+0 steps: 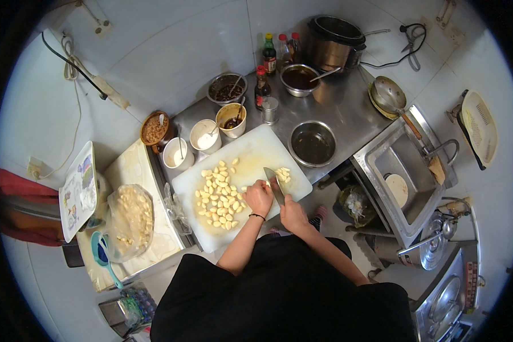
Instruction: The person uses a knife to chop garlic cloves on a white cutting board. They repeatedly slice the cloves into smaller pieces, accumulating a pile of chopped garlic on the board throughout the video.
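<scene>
My right hand (293, 216) grips the handle of a kitchen knife (274, 186), its broad blade pointing away from me over a white cutting board (248, 147). Just left of the blade, my left hand (257, 198) is curled with its fingertips on a garlic clove (268, 184), mostly covered by the fingers. Cut garlic pieces (283, 174) lie to the right of the blade. Many whole peeled garlic cloves (220, 196) are spread over the board's left half. The board rests on a stainless steel counter (342, 107).
Behind the board stand white tubs (178, 154), a brown pot (156, 127), sauce bottles (262, 87) and a metal bowl of dark liquid (312, 143). A plastic bag of peeled garlic (130, 218) sits at left. To the right is a steel sink (410, 179) with a pan (388, 95) beside it.
</scene>
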A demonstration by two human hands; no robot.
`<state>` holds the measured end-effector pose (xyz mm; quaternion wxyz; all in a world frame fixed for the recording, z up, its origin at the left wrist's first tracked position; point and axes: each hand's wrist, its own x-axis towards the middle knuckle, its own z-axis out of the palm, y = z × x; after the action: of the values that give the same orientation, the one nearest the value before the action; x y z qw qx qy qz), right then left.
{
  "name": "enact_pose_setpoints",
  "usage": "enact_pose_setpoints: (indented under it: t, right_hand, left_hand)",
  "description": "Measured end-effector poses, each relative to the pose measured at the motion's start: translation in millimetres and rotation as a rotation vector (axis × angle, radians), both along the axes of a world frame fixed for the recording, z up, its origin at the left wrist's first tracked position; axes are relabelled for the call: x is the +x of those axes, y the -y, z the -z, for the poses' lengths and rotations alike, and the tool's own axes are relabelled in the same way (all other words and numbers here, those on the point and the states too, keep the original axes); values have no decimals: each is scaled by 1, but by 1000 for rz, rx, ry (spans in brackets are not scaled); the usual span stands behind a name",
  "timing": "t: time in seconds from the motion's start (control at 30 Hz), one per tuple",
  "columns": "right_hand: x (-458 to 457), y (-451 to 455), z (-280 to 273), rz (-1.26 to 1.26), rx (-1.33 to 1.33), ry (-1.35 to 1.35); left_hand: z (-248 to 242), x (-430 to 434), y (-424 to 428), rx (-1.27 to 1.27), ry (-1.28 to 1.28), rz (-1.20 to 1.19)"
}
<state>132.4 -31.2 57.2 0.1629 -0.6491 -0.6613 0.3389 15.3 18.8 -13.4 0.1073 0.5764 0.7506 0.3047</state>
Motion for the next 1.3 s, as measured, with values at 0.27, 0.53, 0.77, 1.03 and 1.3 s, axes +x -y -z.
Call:
enact_pose_setpoints:
  t: [0.27,0.53,0.77,1.03,1.3]
  right_hand:
    - [-1,1,-4,-25,-26,35]
    - [-8,-3,-8,-33,-69,59]
    - [-13,-7,-2,-17,-111,77]
    - [3,-8,28,31,55,-100]
    - [11,2,12,41,64,-34]
  left_hand:
    - [1,1,0,15,-13,-7]
    - [2,0,1,35,-12,2]
    - [6,-1,1,-22,46,-8]
    - [-2,3,0,13,15,12]
    - [-26,-39,1,56,-131,-79]
